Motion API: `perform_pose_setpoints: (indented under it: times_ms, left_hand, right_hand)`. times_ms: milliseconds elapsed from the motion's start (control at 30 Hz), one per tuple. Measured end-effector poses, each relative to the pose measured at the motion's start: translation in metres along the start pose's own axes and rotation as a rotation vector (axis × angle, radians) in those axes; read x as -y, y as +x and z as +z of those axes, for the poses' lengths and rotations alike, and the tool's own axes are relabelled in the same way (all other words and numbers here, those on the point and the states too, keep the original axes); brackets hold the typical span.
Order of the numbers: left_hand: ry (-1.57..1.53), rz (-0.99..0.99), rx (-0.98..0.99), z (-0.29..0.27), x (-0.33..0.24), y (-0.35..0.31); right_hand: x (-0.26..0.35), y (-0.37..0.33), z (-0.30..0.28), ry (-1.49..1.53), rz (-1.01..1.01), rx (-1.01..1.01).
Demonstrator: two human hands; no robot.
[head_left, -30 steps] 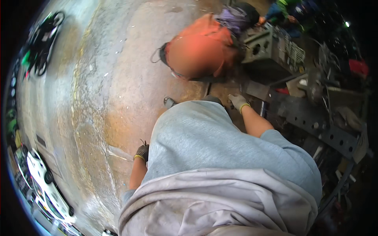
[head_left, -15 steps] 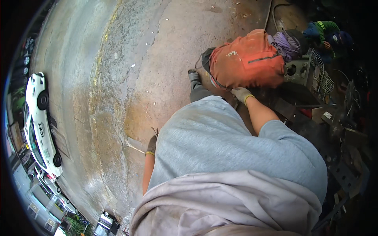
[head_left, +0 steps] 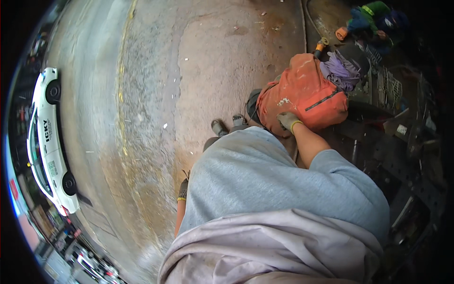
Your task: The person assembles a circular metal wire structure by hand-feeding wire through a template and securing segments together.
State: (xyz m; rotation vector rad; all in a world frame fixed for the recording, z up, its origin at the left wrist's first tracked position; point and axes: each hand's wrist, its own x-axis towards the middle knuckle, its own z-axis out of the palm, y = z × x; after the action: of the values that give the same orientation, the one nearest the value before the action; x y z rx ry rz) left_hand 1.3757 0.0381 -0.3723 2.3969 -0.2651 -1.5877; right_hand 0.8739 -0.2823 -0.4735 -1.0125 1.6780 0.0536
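Observation:
My right hand (head_left: 287,122), in a grey work glove with a yellow cuff, lies against the orange jacket (head_left: 307,92) of a crouching person. Its fingers rest on the cloth, partly curved. That person wears a purple cloth (head_left: 341,71) about the head. Down at my left side, my left hand (head_left: 183,190) wears a similar glove and is partly hidden by my grey shirt (head_left: 265,175). Thin dark prongs (head_left: 186,175) stick out from its fingers; the rest of what it holds is hidden.
Beyond the crouching person is an orange power tool (head_left: 321,46), perhaps a grinder. Another person in green (head_left: 376,9) crouches at the far right. Dark metal parts and a wire rack (head_left: 390,90) crowd the right. A white car (head_left: 49,137) stands left on wet concrete.
My right hand has moved from the jacket's lower edge up onto its back. The crouching person has shifted, and the power tool has come into view. A pale strip beside my left hand no longer shows.

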Motion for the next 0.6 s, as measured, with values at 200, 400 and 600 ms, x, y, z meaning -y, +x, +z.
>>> perform_pose_setpoints:
  times_ms: [200, 400, 600]
  left_hand:
    - [0.076, 0.048, 0.052, -0.064, -0.093, 0.1]
    - [0.254, 0.071, 0.085, -0.134, -0.184, 0.209]
    - [0.692, 0.218, 0.234, -0.098, -0.36, 0.203]
  right_hand:
    - [-0.026, 0.032, 0.036, -0.013, 0.029, -0.245]
    - [0.035, 0.0, 0.054, 0.024, 0.264, -0.315]
    - [0.053, 0.003, 0.056, 0.306, 0.288, -0.261]
